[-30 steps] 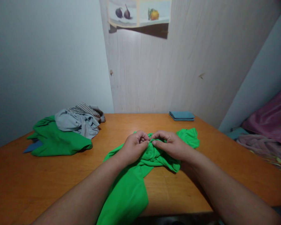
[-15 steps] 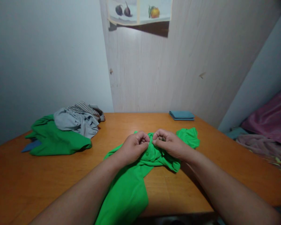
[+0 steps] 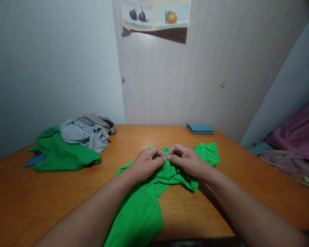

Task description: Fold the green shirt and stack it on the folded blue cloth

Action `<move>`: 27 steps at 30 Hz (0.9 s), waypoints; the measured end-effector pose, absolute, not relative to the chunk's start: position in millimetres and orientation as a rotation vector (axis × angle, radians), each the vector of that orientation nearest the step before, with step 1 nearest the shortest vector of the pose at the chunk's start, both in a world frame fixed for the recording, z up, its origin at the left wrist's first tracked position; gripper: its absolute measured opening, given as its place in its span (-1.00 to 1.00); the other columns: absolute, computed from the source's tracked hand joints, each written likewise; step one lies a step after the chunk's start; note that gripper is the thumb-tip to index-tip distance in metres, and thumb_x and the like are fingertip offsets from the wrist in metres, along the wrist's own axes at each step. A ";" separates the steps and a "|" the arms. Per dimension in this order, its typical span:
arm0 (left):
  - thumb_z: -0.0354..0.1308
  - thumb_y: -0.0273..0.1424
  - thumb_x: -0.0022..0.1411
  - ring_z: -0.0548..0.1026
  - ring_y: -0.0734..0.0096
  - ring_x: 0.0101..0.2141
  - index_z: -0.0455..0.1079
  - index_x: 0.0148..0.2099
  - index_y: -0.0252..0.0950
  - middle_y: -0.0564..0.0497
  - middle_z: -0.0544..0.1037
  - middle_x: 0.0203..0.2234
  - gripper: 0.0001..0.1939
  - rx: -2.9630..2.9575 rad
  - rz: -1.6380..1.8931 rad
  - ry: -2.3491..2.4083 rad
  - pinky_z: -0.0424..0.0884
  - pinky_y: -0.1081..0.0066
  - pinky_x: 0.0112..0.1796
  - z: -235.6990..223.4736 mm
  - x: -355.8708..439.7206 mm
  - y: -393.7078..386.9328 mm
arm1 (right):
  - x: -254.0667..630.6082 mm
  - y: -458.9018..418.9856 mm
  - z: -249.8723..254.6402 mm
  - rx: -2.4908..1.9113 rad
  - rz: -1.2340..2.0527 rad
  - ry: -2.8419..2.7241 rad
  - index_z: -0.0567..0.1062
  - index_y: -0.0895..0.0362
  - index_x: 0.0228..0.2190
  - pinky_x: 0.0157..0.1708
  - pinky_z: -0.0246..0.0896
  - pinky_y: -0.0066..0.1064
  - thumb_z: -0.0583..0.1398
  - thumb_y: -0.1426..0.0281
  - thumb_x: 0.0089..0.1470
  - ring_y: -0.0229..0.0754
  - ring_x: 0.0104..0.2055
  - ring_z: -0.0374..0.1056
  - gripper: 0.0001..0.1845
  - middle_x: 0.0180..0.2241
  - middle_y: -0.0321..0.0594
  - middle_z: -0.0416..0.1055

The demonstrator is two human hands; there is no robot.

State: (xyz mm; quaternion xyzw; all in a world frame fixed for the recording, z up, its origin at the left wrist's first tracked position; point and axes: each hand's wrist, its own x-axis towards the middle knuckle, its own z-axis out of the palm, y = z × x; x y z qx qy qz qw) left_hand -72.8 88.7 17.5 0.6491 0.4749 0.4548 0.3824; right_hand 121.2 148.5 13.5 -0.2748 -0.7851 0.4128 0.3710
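Note:
A bright green shirt [image 3: 141, 209] lies crumpled on the wooden table, its lower part reaching the front edge and one sleeve [image 3: 208, 153] spread out on the right. My left hand [image 3: 149, 163] pinches the shirt's front placket between thumb and fingers. Close beside it, my right hand [image 3: 184, 159] is pinched on the same strip of cloth, the fingertips of both hands nearly touching. A button seems to show on the cloth just below the fingers. What exactly sits between the fingertips is too small to make out.
On the left of the table [image 3: 74, 202] is a heap with a darker green garment [image 3: 64, 154], a grey garment [image 3: 83, 133] and striped cloth. A folded blue cloth [image 3: 200, 129] rests at the back right. Pink fabric [image 3: 296, 130] is piled beyond the right edge.
Both hands stay pinched on the shirt placket, with only slight finger movement; the button below them is less plain now. The whole view has shifted slightly.

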 end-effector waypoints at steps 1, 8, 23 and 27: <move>0.23 -0.23 0.15 0.18 0.55 -0.54 0.42 -0.34 -0.32 0.13 0.30 -0.56 -0.76 1.645 1.165 1.224 0.05 0.51 -0.52 18.5 -72.0 88.2 | 120.8 148.4 13.3 -0.700 1.052 -2.013 0.47 0.07 -0.37 -0.37 0.15 -0.40 0.27 0.23 0.11 -0.23 -0.37 0.24 -0.83 -0.42 -0.31 0.36; 0.33 -0.18 0.08 0.17 0.58 -0.56 0.33 -0.37 -0.30 0.16 0.28 -0.58 -0.68 1.528 1.229 1.209 0.04 0.53 -0.54 16.1 -68.6 89.7 | 117.7 144.4 16.1 -0.709 1.018 -2.032 0.47 0.08 -0.40 -0.38 0.13 -0.41 0.28 0.26 0.08 -0.23 -0.38 0.25 -0.84 -0.45 -0.32 0.36; 0.25 -0.36 0.06 0.13 0.67 -0.65 0.20 -0.22 -0.23 0.27 0.26 -0.61 -0.71 1.364 1.289 1.093 -0.02 0.56 -0.58 16.8 -65.1 88.4 | 115.9 143.4 15.2 -0.722 1.143 -1.973 0.48 0.08 -0.41 -0.40 0.13 -0.43 0.24 0.31 0.08 -0.26 -0.41 0.23 -0.90 -0.45 -0.33 0.36; 0.23 -0.38 0.05 0.16 0.66 -0.63 0.21 -0.21 -0.24 0.25 0.30 -0.59 -0.72 1.361 1.282 1.096 0.03 0.57 -0.56 17.5 -64.3 87.3 | 115.6 144.1 13.9 -0.741 1.198 -1.946 0.48 0.08 -0.40 -0.45 0.10 -0.44 0.27 0.30 0.05 -0.26 -0.43 0.20 -0.89 -0.47 -0.33 0.35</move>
